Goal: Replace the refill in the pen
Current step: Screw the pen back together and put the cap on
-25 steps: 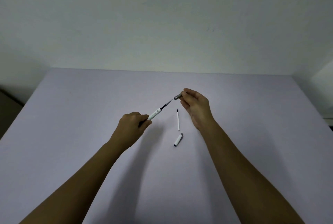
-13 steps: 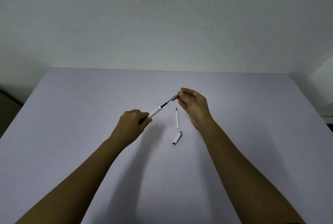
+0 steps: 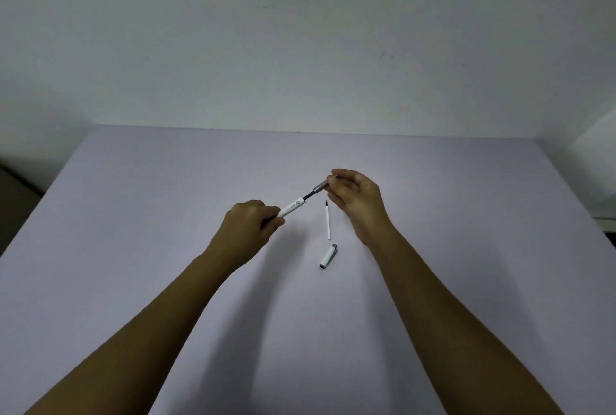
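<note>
My left hand (image 3: 248, 229) grips the white pen barrel (image 3: 292, 208) above the table, its open end tilted up to the right. A dark refill (image 3: 309, 195) sticks out of that end. On the refill sits the grey tip section (image 3: 321, 186), pinched by the fingertips of my right hand (image 3: 358, 203). A short gap of bare refill shows between barrel and tip section. A loose white refill with a dark tip (image 3: 328, 220) lies on the table under my right hand. The white pen cap (image 3: 328, 256) with a grey end lies just nearer to me.
The pale lilac table (image 3: 140, 248) runs back to a white wall. A dark object (image 3: 13, 194) stands off the table's left edge. A pale ledge (image 3: 600, 161) shows at the right edge.
The grey tip section has slid closer to the barrel, so less of the dark refill shows. Both hands stay in nearly the same place.
</note>
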`<act>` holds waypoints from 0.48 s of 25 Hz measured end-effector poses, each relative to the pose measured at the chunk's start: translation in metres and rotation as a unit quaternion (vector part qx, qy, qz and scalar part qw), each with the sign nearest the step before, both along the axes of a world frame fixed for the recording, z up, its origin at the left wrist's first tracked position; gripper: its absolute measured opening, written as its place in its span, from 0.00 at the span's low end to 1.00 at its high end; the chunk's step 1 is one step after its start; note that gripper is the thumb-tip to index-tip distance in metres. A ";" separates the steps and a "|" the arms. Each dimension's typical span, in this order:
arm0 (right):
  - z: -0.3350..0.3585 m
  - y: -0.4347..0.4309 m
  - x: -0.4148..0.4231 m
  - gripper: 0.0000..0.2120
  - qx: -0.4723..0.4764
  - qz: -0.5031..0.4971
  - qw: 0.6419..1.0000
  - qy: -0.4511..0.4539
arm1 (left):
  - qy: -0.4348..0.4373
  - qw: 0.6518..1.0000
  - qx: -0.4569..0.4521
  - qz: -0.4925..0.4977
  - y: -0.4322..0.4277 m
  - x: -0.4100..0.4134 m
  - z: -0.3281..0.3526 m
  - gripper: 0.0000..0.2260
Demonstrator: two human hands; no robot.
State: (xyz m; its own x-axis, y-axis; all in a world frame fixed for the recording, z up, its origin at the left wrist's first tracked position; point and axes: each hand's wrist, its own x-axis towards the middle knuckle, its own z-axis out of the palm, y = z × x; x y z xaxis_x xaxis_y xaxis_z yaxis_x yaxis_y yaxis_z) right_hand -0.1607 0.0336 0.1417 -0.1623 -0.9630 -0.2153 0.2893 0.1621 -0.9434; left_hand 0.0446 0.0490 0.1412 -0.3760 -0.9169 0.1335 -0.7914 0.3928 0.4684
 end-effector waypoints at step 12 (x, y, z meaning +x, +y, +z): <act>-0.004 0.017 -0.007 0.06 -0.070 0.117 0.975 0.177 | 0.151 0.986 0.068 0.031 -0.004 0.007 0.006 0.06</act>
